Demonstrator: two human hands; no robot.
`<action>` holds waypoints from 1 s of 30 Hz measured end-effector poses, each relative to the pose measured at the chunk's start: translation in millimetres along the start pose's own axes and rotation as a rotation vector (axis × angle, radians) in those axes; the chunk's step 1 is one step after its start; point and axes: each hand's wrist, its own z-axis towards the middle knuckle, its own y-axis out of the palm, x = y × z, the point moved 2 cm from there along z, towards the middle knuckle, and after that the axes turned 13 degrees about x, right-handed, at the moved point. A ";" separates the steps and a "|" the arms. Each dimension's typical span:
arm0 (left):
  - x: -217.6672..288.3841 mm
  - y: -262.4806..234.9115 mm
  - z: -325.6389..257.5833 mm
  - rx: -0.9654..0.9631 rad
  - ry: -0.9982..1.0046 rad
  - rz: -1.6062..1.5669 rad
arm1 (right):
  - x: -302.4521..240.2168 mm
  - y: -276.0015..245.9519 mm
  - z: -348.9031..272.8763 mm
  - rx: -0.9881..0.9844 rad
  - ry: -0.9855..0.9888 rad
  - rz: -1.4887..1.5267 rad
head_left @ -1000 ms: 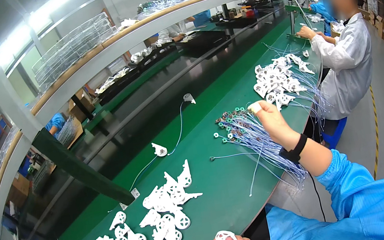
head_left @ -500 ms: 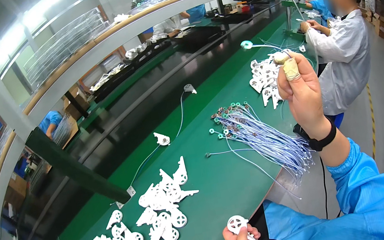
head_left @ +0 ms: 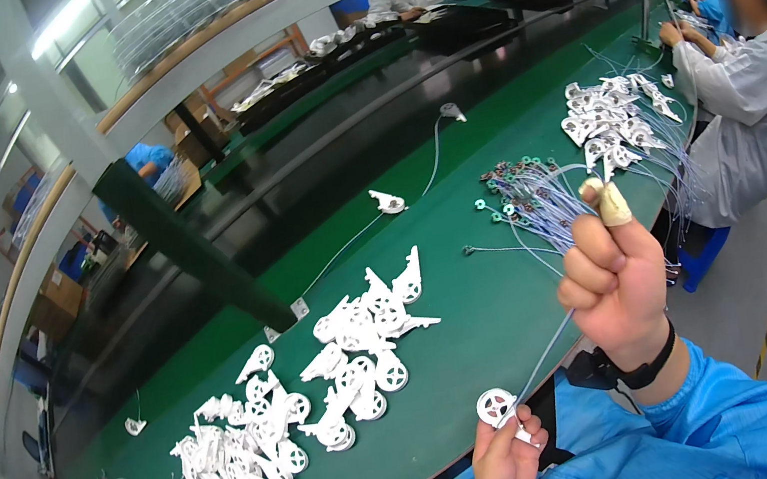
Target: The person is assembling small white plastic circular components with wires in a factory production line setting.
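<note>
Close to the bench's front edge, my left hand (head_left: 503, 471) grips a white plastic part (head_left: 495, 406) with a spoked round disc and a narrow arm. Higher and to the right, my right hand (head_left: 620, 286) is closed in a pinch on a thin blue-grey cable (head_left: 547, 354), with pale finger covers on its thumb and forefinger. That cable slants down from the right hand to the white part. Whether its end sits inside the disc is too small to tell. Behind the right hand lies a bundle of similar cables (head_left: 540, 203) with small ring-shaped ends.
Two heaps of white parts (head_left: 246, 445) lie on the green bench (head_left: 471, 276) at left and centre. More white parts (head_left: 612, 120) with cables stand far right, near a co-worker in white (head_left: 745, 98). Cabled parts (head_left: 387, 201) lie along the back; a dark post (head_left: 191, 241) rises there.
My right hand has come down from its raised position, closer to the left hand. The cable it held aloft now runs to the white part. The whole view has shifted left.
</note>
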 end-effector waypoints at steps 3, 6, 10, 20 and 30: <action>3.5 -0.3 -7.0 -0.006 0.014 -0.032 | -10.7 -20.0 -1.2 0.042 -0.032 0.015; 4.2 -2.9 -8.9 0.001 0.013 -0.033 | -19.5 -28.8 -1.3 -0.030 -0.088 0.002; 4.7 3.4 -14.2 0.045 0.048 0.027 | -21.4 -30.4 -4.4 -0.221 -0.157 -0.060; -0.1 17.4 -45.9 0.074 0.465 0.349 | 52.2 -60.7 -62.2 -0.235 0.161 -0.081; 2.4 -31.0 -123.7 0.494 0.703 0.765 | 72.1 -123.0 -59.0 0.239 0.597 -0.282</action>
